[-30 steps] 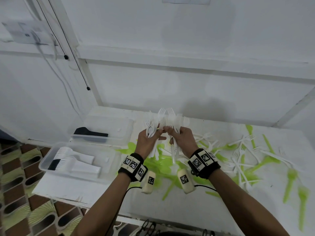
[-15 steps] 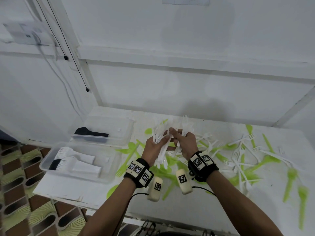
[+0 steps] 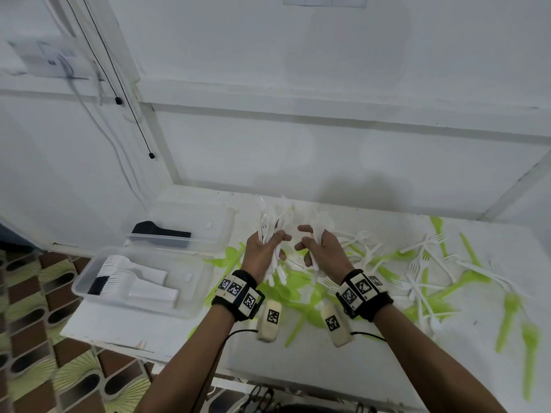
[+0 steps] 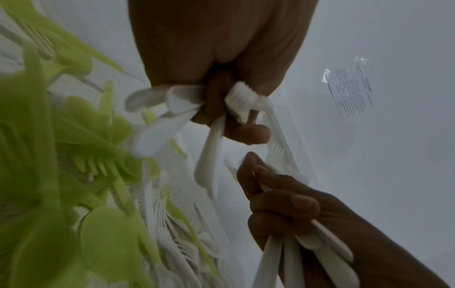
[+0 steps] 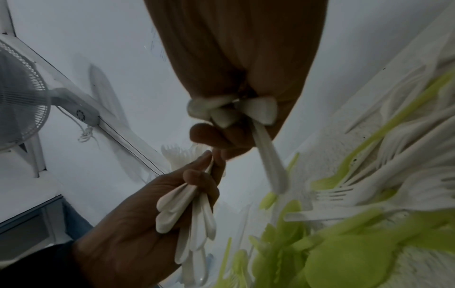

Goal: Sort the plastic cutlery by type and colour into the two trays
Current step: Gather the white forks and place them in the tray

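My left hand [image 3: 264, 248] grips a bundle of white forks [image 3: 272, 219] upright above the table, tines up. Beside it, a small gap away, my right hand [image 3: 323, 248] grips a smaller bunch of white forks [image 3: 323, 223]. In the left wrist view my left hand [image 4: 221, 117] is curled round white handles [image 4: 211, 155]. In the right wrist view my right hand [image 5: 221, 140] pinches a white handle [image 5: 268, 159]. Loose green and white cutlery [image 3: 417, 263] lies scattered below and to the right. Two clear trays stand at the left: the near tray [image 3: 86, 293] and the far tray [image 3: 228, 225].
The near tray holds stacked white cutlery [image 3: 131, 272] and some black pieces; the far tray holds black cutlery [image 3: 161, 232]. The white wall [image 3: 298, 144] runs close behind the table. The table's front edge [image 3: 119, 341] drops to a patterned floor at the left.
Both hands were closed together on one bundle of white forks; now they have parted, each keeping part of it. The hands dipped towards the pile and came back up.
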